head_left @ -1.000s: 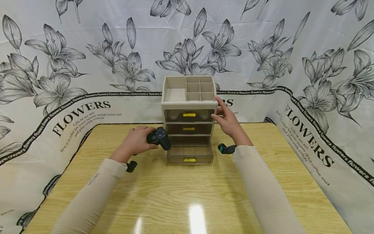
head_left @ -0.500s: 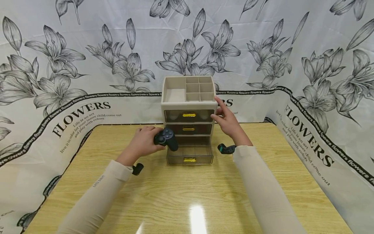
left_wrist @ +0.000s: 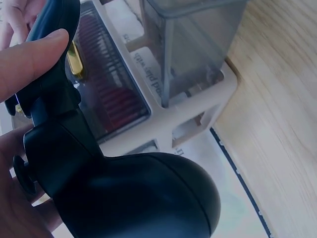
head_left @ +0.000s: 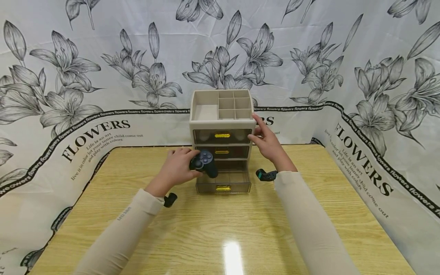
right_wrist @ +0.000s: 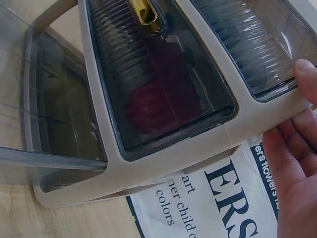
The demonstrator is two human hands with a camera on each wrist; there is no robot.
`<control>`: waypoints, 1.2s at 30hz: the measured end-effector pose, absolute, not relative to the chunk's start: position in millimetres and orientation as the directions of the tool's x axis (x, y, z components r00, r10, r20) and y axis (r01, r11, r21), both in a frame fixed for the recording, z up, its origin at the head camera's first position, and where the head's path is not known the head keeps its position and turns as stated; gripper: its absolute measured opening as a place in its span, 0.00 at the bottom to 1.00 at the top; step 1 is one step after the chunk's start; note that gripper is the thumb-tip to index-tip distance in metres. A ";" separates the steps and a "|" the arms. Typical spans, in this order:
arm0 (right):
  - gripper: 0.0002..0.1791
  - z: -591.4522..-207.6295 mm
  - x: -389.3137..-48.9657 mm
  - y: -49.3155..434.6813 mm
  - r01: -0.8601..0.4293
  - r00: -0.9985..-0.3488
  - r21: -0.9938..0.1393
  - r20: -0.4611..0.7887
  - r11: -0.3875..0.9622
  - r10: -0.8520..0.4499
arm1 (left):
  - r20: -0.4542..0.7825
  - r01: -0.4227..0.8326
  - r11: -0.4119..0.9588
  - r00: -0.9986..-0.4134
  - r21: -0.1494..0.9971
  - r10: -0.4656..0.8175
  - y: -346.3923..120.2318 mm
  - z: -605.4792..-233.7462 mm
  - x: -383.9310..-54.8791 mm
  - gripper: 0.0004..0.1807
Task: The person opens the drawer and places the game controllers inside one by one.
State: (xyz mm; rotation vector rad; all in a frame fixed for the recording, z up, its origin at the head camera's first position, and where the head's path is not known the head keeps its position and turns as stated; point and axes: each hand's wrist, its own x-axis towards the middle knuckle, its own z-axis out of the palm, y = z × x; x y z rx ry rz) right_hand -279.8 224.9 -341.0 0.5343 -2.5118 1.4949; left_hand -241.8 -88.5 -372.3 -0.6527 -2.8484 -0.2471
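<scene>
My left hand [head_left: 177, 167] grips a black game controller [head_left: 204, 160] by one side, its thumb across the body in the left wrist view. The controller is over the left part of the pulled-out bottom drawer [head_left: 223, 187], which is see-through with a gold handle. That drawer belongs to a beige drawer organizer [head_left: 222, 124] at the back of the table. On the organizer's upper right edge my right hand [head_left: 269, 143] holds on, thumb at the front and fingers along the side. Something dark red [right_wrist: 158, 106] shows through the middle drawer in the right wrist view.
Small divided compartments [head_left: 235, 103] and a larger open one top the organizer. Its two upper drawers are closed. A wooden table [head_left: 206, 229] lies below, with a floral cloth [head_left: 154, 126] hanging behind and at the sides.
My left hand has carried the controller to the right, from beside the bottom drawer to over its left part. The right hand and the organizer have stayed in place.
</scene>
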 end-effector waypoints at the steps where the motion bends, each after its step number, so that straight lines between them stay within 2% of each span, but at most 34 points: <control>1: 0.39 -340.8 -279.5 224.9 -0.387 -0.921 -0.812 0.323 0.436 -0.216 | 0.241 0.446 0.887 -0.879 0.116 0.411 -86.7 -372.7 -241.8 0.41; 36: 0.39 -337.9 -276.2 223.6 -0.370 -0.929 -0.812 0.310 0.452 -0.202 | 0.397 0.497 0.867 -0.803 0.033 0.445 -18.7 -384.0 -237.2 0.38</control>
